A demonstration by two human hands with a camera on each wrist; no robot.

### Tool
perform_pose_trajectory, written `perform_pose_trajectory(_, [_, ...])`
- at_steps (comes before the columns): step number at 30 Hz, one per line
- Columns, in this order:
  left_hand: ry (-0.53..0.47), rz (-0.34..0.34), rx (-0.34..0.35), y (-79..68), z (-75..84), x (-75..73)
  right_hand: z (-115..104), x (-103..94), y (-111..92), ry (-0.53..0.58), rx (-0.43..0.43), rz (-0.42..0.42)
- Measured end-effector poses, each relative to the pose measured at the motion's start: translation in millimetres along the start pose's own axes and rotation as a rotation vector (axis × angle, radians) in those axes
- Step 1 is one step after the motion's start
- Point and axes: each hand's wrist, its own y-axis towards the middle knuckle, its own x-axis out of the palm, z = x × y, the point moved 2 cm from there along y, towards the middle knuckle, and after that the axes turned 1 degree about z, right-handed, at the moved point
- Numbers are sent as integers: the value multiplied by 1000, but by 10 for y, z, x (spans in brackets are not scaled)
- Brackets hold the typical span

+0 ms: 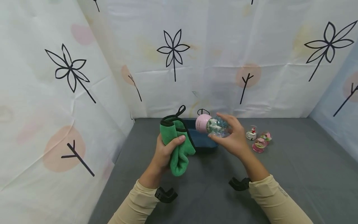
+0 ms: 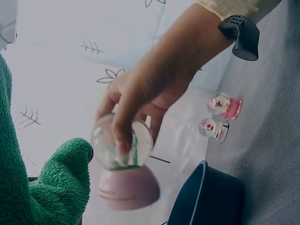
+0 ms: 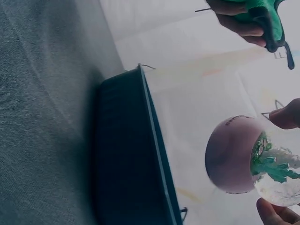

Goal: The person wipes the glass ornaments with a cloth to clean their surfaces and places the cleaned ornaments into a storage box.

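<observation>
My right hand grips a snow globe by its clear dome, fingers and thumb spread round the glass. The globe is tipped on its side in the head view, its pink base pointing left. In the right wrist view green and white figures show inside the dome. My left hand holds a folded green cloth with black edging and a hanging loop, thumb pressed on its front. Cloth and globe are apart, both raised in front of a dark blue bin.
Several small snow globes stand on the grey table right of the bin: one with a white base and pink ones beside it. A patterned white curtain rises behind the table, with another sheet along the left.
</observation>
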Motion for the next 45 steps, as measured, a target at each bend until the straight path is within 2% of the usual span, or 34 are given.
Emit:
perform_pose_trajectory(5, [-9,-20,3,8,-5,10,96,82,19,-23,14,-17])
perform_pose_trajectory(12, [-10,-16,-13,4,-24,10,233,184,65,-22,106,10])
perform_pose_trajectory(15, [0,-12,-13,4,-20,14,296,239,93,-38,129,-7])
perform_pose_trajectory(24, [19,1,-26,-20,-50,8,521,388,144,-101,125,-45])
perform_pose_trajectory(29, [12,-19,-31,-23,-73,7,576,435,136,-166,124,-86])
perform_pose_trajectory(35, [4,-30,-29,-6,-73,14,538,456,176,-227,155,-135])
perform_pose_trajectory(41, [0,-27,-25,-1,-65,13,516,448,242,-315,218,-235])
perform_pose_trajectory(45, [-2,-25,-22,1,-65,8,516,441,254,-339,218,-283])
